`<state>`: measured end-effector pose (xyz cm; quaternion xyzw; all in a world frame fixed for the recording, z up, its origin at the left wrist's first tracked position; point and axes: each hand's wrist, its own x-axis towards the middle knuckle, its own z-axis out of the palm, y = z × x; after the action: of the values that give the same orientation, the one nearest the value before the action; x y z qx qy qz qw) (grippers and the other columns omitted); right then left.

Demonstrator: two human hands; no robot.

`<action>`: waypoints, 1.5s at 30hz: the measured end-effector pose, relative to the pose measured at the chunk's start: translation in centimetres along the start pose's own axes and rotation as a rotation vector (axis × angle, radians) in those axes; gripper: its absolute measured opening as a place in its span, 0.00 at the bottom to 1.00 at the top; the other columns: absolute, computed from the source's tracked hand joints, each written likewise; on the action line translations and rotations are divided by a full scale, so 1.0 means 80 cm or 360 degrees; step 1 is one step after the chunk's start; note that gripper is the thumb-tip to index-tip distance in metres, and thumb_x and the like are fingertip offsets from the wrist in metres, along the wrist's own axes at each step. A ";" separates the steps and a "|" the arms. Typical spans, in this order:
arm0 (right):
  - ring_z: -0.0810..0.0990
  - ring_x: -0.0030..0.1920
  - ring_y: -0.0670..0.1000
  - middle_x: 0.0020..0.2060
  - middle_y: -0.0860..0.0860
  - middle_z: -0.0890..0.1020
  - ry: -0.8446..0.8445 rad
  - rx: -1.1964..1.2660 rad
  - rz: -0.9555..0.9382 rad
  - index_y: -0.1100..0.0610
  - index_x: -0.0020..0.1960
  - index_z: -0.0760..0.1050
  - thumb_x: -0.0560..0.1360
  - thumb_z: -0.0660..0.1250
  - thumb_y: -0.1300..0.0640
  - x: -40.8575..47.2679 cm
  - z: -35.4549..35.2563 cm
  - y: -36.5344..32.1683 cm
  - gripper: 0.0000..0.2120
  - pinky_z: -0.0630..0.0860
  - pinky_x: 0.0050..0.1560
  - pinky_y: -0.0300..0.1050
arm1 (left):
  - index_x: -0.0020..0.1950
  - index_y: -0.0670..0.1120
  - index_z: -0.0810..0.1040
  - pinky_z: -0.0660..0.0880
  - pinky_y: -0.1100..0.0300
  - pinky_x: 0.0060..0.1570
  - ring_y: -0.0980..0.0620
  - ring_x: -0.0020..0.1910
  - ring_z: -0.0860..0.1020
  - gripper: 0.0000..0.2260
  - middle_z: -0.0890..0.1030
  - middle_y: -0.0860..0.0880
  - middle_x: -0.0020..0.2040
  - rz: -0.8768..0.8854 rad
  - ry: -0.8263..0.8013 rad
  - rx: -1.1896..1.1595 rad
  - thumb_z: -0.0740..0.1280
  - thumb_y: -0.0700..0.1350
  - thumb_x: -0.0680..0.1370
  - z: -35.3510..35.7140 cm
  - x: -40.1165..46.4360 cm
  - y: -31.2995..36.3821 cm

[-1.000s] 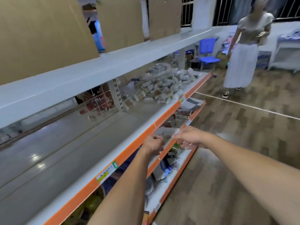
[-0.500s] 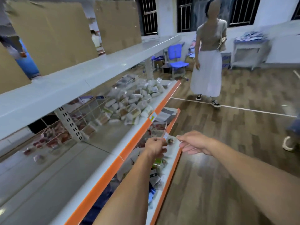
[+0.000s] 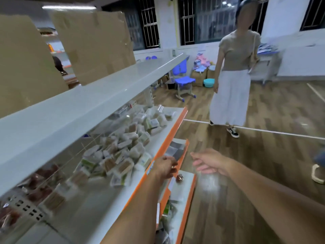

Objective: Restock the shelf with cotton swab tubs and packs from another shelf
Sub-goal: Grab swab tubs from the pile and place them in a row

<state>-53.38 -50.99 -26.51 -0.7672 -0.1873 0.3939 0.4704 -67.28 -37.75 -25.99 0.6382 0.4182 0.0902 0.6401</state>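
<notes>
A loose pile of cotton swab tubs and packs (image 3: 123, 148), clear with white and green labels, lies on the middle shelf (image 3: 169, 136), which has an orange front edge. My left hand (image 3: 165, 167) hovers at that edge, just right of the pile, fingers curled with nothing visible in them. My right hand (image 3: 210, 162) is out over the aisle floor beside the lower shelf, fingers apart and empty. The view is blurred by motion.
Cardboard sheets (image 3: 95, 44) stand on the white top shelf (image 3: 123, 81). Lower orange-edged shelves (image 3: 186, 189) hold small packets. A person in a white skirt (image 3: 230, 95) stands in the aisle ahead. A blue chair (image 3: 183, 80) and boxes sit behind.
My view has swung right along the shelving, so the swab pile is now close at left. My right hand has come away from the lower shelf. The person has stepped nearer.
</notes>
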 end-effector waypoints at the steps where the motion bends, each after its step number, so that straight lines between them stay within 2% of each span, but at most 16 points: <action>1: 0.85 0.48 0.50 0.50 0.52 0.84 -0.0005 0.0007 0.0001 0.56 0.63 0.77 0.77 0.68 0.42 0.017 -0.008 -0.004 0.23 0.80 0.36 0.38 | 0.42 0.46 0.76 0.75 0.57 0.39 0.46 0.35 0.79 0.05 0.80 0.45 0.38 0.0004 0.0013 -0.0019 0.65 0.38 0.77 0.002 0.016 0.005; 3: 0.85 0.49 0.50 0.50 0.52 0.84 -0.0033 0.0019 0.0001 0.56 0.64 0.77 0.77 0.69 0.42 0.053 -0.023 -0.011 0.22 0.82 0.38 0.40 | 0.46 0.44 0.77 0.79 0.48 0.45 0.43 0.39 0.79 0.04 0.80 0.41 0.40 -0.0006 0.0071 -0.0088 0.65 0.36 0.77 0.006 0.048 0.015; 7: 0.84 0.51 0.51 0.50 0.52 0.84 -0.0122 0.0019 0.0001 0.53 0.61 0.76 0.77 0.69 0.42 0.132 -0.050 -0.028 0.19 0.82 0.53 0.47 | 0.50 0.42 0.79 0.72 0.61 0.30 0.45 0.35 0.78 0.04 0.81 0.44 0.39 -0.0030 0.0245 -0.0146 0.66 0.38 0.77 0.015 0.117 0.037; 9: 0.84 0.49 0.51 0.49 0.52 0.84 -0.0153 -0.0011 -0.0019 0.54 0.61 0.76 0.77 0.69 0.42 0.171 -0.061 -0.041 0.20 0.82 0.49 0.45 | 0.51 0.43 0.78 0.71 0.62 0.27 0.47 0.35 0.79 0.03 0.82 0.46 0.41 -0.0030 0.0313 -0.0180 0.66 0.39 0.78 0.023 0.150 0.051; 12: 0.85 0.50 0.52 0.50 0.53 0.84 -0.0245 -0.0072 -0.0055 0.56 0.63 0.75 0.77 0.70 0.43 0.226 -0.080 -0.063 0.21 0.81 0.40 0.40 | 0.52 0.43 0.80 0.74 0.60 0.32 0.49 0.33 0.78 0.06 0.83 0.48 0.41 -0.0059 0.0414 -0.0199 0.67 0.40 0.77 0.040 0.196 0.070; 15: 0.84 0.52 0.53 0.53 0.54 0.84 -0.0373 -0.0154 -0.0069 0.56 0.64 0.73 0.78 0.68 0.44 0.275 -0.097 -0.087 0.21 0.81 0.48 0.44 | 0.54 0.43 0.80 0.69 0.64 0.25 0.51 0.32 0.77 0.07 0.82 0.47 0.41 -0.0110 0.0513 -0.0205 0.67 0.40 0.76 0.052 0.226 0.088; 18: 0.83 0.53 0.54 0.53 0.55 0.83 -0.0473 -0.0213 -0.0085 0.55 0.63 0.73 0.79 0.67 0.45 0.319 -0.103 -0.113 0.19 0.81 0.56 0.49 | 0.53 0.45 0.77 0.67 0.63 0.26 0.51 0.31 0.75 0.06 0.81 0.46 0.43 -0.0136 0.0612 -0.0293 0.65 0.39 0.78 0.058 0.248 0.107; 20: 0.83 0.50 0.52 0.51 0.54 0.83 -0.0537 -0.0245 -0.0109 0.55 0.62 0.74 0.78 0.68 0.44 0.345 -0.102 -0.127 0.18 0.81 0.51 0.47 | 0.54 0.44 0.76 0.68 0.63 0.26 0.51 0.31 0.74 0.06 0.79 0.46 0.42 -0.0139 0.0675 -0.0336 0.64 0.37 0.79 0.059 0.262 0.119; 22: 0.83 0.44 0.50 0.48 0.52 0.83 -0.0587 -0.0282 -0.0135 0.55 0.61 0.75 0.78 0.68 0.44 0.368 -0.098 -0.136 0.18 0.78 0.40 0.42 | 0.56 0.43 0.76 0.70 0.59 0.32 0.47 0.36 0.75 0.08 0.78 0.43 0.45 -0.0143 0.0724 -0.0329 0.63 0.36 0.79 0.059 0.277 0.125; 24: 0.84 0.42 0.49 0.48 0.52 0.84 -0.0627 -0.0325 -0.0140 0.55 0.60 0.75 0.77 0.69 0.44 0.389 -0.095 -0.142 0.18 0.77 0.36 0.40 | 0.56 0.43 0.75 0.71 0.56 0.38 0.45 0.40 0.76 0.07 0.78 0.43 0.48 -0.0167 0.0756 -0.0320 0.64 0.36 0.79 0.058 0.292 0.130; 30: 0.86 0.43 0.50 0.46 0.51 0.86 -0.0631 -0.0360 -0.0163 0.53 0.57 0.77 0.74 0.72 0.44 0.457 -0.088 -0.163 0.17 0.81 0.40 0.43 | 0.56 0.45 0.75 0.71 0.59 0.35 0.50 0.36 0.75 0.08 0.78 0.46 0.43 -0.0178 0.0871 -0.0230 0.66 0.40 0.77 0.046 0.353 0.155; 34: 0.86 0.45 0.52 0.45 0.51 0.86 -0.0603 -0.0375 -0.0199 0.52 0.51 0.80 0.74 0.72 0.45 0.500 -0.079 -0.192 0.12 0.83 0.52 0.51 | 0.55 0.48 0.77 0.78 0.53 0.51 0.43 0.52 0.81 0.10 0.82 0.45 0.52 -0.0119 0.0953 0.0005 0.68 0.44 0.74 0.032 0.398 0.176; 36: 0.86 0.43 0.52 0.44 0.54 0.86 -0.0576 -0.0369 -0.0215 0.53 0.50 0.81 0.75 0.71 0.47 0.516 -0.076 -0.206 0.10 0.83 0.52 0.49 | 0.57 0.48 0.77 0.76 0.56 0.51 0.44 0.53 0.80 0.12 0.82 0.46 0.55 -0.0084 0.1004 0.0125 0.68 0.43 0.74 0.026 0.421 0.184; 38: 0.84 0.40 0.52 0.44 0.55 0.86 -0.0566 -0.0398 -0.0250 0.56 0.50 0.81 0.75 0.71 0.49 0.533 -0.074 -0.219 0.11 0.81 0.45 0.47 | 0.59 0.46 0.76 0.72 0.60 0.50 0.48 0.52 0.78 0.14 0.81 0.47 0.56 -0.0030 0.1037 0.0254 0.69 0.44 0.75 0.021 0.441 0.190; 42: 0.81 0.36 0.52 0.42 0.55 0.84 -0.0547 -0.0333 -0.0322 0.59 0.51 0.79 0.78 0.69 0.52 0.566 -0.074 -0.237 0.10 0.76 0.37 0.44 | 0.64 0.42 0.73 0.75 0.57 0.54 0.46 0.56 0.77 0.21 0.78 0.44 0.59 0.0022 0.1010 0.0455 0.73 0.47 0.74 0.013 0.469 0.200; 45: 0.82 0.36 0.52 0.39 0.55 0.83 -0.0461 -0.0404 -0.0439 0.58 0.48 0.80 0.75 0.70 0.55 0.590 -0.070 -0.243 0.06 0.77 0.37 0.47 | 0.74 0.40 0.64 0.72 0.50 0.64 0.43 0.65 0.74 0.35 0.74 0.42 0.68 -0.0130 0.0835 0.0608 0.75 0.50 0.73 0.014 0.487 0.199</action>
<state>-18.17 -13.67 -28.44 -0.7228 -0.4039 0.4053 0.3876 -35.19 -10.58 -28.32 0.6844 0.6035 0.1456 0.3822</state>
